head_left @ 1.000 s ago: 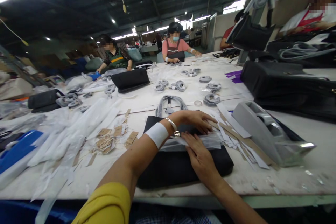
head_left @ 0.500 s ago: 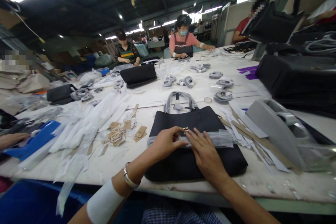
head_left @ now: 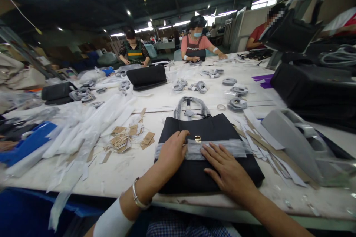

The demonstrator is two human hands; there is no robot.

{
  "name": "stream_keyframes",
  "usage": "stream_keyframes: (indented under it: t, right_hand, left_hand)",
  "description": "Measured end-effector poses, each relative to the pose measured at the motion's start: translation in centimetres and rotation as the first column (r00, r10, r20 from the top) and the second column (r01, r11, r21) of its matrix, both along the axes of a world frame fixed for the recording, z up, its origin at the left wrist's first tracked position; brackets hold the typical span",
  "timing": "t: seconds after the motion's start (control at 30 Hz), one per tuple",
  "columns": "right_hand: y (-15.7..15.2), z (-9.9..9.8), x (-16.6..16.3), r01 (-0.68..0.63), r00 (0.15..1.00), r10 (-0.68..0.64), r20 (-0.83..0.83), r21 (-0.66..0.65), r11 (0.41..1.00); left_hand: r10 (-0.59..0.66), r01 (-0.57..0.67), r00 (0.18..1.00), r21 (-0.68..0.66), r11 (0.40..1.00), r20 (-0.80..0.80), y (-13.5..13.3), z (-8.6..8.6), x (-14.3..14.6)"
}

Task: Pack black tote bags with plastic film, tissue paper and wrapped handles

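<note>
A black handbag lies flat in front of me, its wrapped handles pointing away. A translucent plastic strip runs across its front, just below a gold clasp. On the left part of the strip is my left hand, its fingers curled in; whether they pinch the strip's film is hidden. My right hand lies flat over the strip and the lower front, fingers spread and holding nothing. The clasp shows uncovered between the two hands.
Brown hang tags and plastic film sleeves lie to the left. Right of the bag are paper strips and a grey tape dispenser. Coiled, wrapped straps and a tape roll sit beyond. Co-workers sit across the table.
My left hand has moved off the clasp to the left, its fingers curling. My right hand has shifted slightly right and down, leaving the clasp in plain view.
</note>
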State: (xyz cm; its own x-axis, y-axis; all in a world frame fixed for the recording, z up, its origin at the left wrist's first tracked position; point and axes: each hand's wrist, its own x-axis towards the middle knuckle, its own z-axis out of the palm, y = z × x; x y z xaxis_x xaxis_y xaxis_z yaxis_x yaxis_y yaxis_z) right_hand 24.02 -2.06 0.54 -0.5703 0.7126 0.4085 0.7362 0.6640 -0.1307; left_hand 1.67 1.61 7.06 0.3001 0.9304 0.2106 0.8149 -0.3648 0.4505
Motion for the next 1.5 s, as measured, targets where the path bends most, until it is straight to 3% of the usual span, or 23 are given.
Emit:
stream_keyframes:
  t: [0.07, 0.17, 0.37, 0.47, 0.6, 0.7, 0.8, 0.9, 0.97, 1.03, 1.13, 1.3, 1.5]
  right_hand:
    - [0.2, -0.1, -0.1, -0.025, 1.0, 0.024, -0.017, -0.016, 1.0]
    - [0.5, -0.1, -0.2, -0.033, 0.991, 0.031, -0.127, -0.013, 0.999]
    - [1.6, 0.3, -0.4, 0.062, 0.975, -0.064, -0.212, -0.013, 0.998]
    - [2.1, 1.0, -0.7, 0.071, 0.986, -0.07, -0.154, 0.0, 0.997]
    - [2.4, 1.8, -1.0, 0.083, 0.993, -0.081, -0.085, 0.024, 0.996]
    - [2.6, 2.4, -0.8, 0.109, 0.977, -0.106, -0.188, 0.004, 0.994]
    - [2.5, 3.5, -0.5, 0.236, 0.868, -0.244, -0.432, -0.075, 0.969]
    - [2.0, 5.3, -0.5, 0.35, 0.658, -0.403, -0.636, -0.216, 0.912]
    - [1.5, 6.2, -0.8, 0.353, 0.547, -0.431, -0.717, -0.27, 0.896]
    - [1.2, 6.6, -1.1, 0.356, 0.507, -0.429, -0.748, -0.271, 0.894]
    - [0.9, 5.6, -1.6, 0.328, 0.583, -0.381, -0.718, -0.222, 0.918]
    - [1.4, 2.3, -2.2, 0.016, 0.798, -0.122, -0.59, -0.183, 0.983]
    - [2.3, 1.4, -2.3, -0.12, 0.875, 0.001, -0.485, -0.215, 0.969]
  left_hand:
    - [-0.005, 0.007, 1.0, 0.144, 0.99, -0.017, -1.4, 0.2, 0.4]
    - [-0.11, 0.113, 0.994, 0.205, 0.972, -0.027, -3.2, -0.5, 0.8]
    - [-0.277, 0.311, 0.948, 0.264, 0.913, -0.16, -4.4, -4.6, 0.8]
    - [-0.271, 0.334, 0.936, 0.318, 0.887, -0.226, -4.9, -6.2, 1.0]
    - [-0.251, 0.318, 0.936, 0.286, 0.904, -0.247, -5.6, -6.8, 1.4]
    - [-0.24, 0.303, 0.94, 0.274, 0.913, -0.242, -5.9, -6.6, 1.7]
    - [-0.256, 0.305, 0.943, 0.247, 0.92, -0.212, -5.8, -6.2, 2.3]
    - [-0.275, 0.308, 0.946, 0.206, 0.929, -0.172, -5.4, -5.6, 3.3]
    - [-0.296, 0.323, 0.941, 0.178, 0.929, -0.164, -5.1, -5.2, 4.1]
    - [-0.321, 0.346, 0.933, 0.156, 0.925, -0.164, -4.8, -4.9, 4.8]
    - [-0.346, 0.368, 0.925, 0.144, 0.919, -0.155, -4.7, -4.8, 5.6]
    - [-0.406, 0.422, 0.905, 0.16, 0.892, -0.124, -4.4, -5.7, 5.8]
    - [-0.53, 0.517, 0.846, 0.165, 0.84, 0.05, -3.3, -5.6, 4.3]
